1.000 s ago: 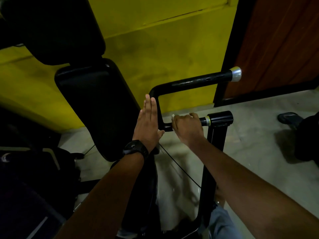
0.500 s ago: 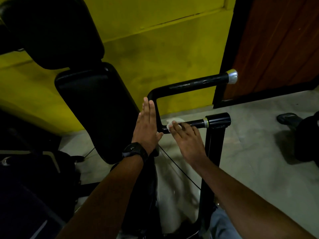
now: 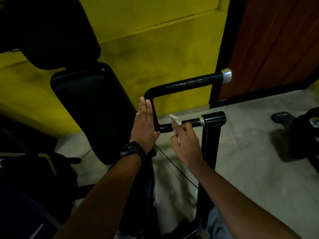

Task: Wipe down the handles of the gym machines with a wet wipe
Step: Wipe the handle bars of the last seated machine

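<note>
Now loosened from the fist it made a second ago, the right hand (image 3: pixel 185 144) rests its fingers over the lower bar of a black gym-machine handle (image 3: pixel 188 122), pinching a crumpled white wet wipe (image 3: pixel 175 119) against the tube. A corner of the wipe, hidden under the knuckles a second ago, sticks up on the far side of the bar. The hand has slid left along the bar, away from the thin yellow-edged collar (image 3: pixel 201 120) it sat against before, and a longer stretch of bare tube shows between them.

To its left, the left hand (image 3: pixel 144 125) stays flat and open, fingers together and pointing away, its palm pressed against the upright bend of the handle as before. A dark, matte wristwatch (image 3: pixel 133 149) circles that wrist.

Smooth and round in section, the tube bends in a squared U, its upper arm running right to a dull silver end cap (image 3: pixel 226 75). The lower arm enters a glossy black cylinder (image 3: pixel 214 118) atop a square-section post (image 3: pixel 209 152). A thin black cable (image 3: pixel 176 167) slants beneath the hands.

Farther left hangs a long, rounded black pad (image 3: pixel 89 107) of smooth upholstery. Behind stands a scuffed yellow wall (image 3: pixel 155 49), with a reddish wood-grain door (image 3: pixel 276 40) in a black frame at right, above a pale mottled floor (image 3: pixel 259 169).
</note>
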### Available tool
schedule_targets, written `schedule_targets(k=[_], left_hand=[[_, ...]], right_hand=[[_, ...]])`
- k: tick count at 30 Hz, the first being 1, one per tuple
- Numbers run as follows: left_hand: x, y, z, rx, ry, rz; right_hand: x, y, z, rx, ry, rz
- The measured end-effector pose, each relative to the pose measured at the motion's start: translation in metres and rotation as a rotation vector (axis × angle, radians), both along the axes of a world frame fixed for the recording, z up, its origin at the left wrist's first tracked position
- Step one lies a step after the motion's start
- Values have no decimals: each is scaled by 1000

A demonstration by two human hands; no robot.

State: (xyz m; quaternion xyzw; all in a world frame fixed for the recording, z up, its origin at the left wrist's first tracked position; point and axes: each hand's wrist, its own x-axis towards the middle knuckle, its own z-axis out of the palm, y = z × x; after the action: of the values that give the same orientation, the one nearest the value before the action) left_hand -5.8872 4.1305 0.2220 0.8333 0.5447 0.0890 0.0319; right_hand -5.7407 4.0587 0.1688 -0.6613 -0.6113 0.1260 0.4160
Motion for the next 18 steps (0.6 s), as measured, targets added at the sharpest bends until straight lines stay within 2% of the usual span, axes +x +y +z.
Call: schedule_targets(k=[3, 6, 8, 11, 12, 16, 18], left_hand=[[1, -1, 0, 5, 11, 9], [2, -1, 0, 10, 2, 14], [2, -1, 0, 6, -4, 15], [2, -1, -1, 15, 4, 11], [2, 0, -1, 17, 9, 11], [2, 0, -1, 18, 18, 8], [1, 1, -1, 16, 5, 6]], right_hand=[[1, 3, 4, -22, -25, -9], [4, 17, 3, -15, -161, 72], [10, 24, -2, -117, -170, 70], [18, 21, -13, -110, -513, 18], [20, 17, -15, -112, -566, 35], [26, 26, -13, -102, -647, 134], [28, 47, -4, -134, -621, 134]])
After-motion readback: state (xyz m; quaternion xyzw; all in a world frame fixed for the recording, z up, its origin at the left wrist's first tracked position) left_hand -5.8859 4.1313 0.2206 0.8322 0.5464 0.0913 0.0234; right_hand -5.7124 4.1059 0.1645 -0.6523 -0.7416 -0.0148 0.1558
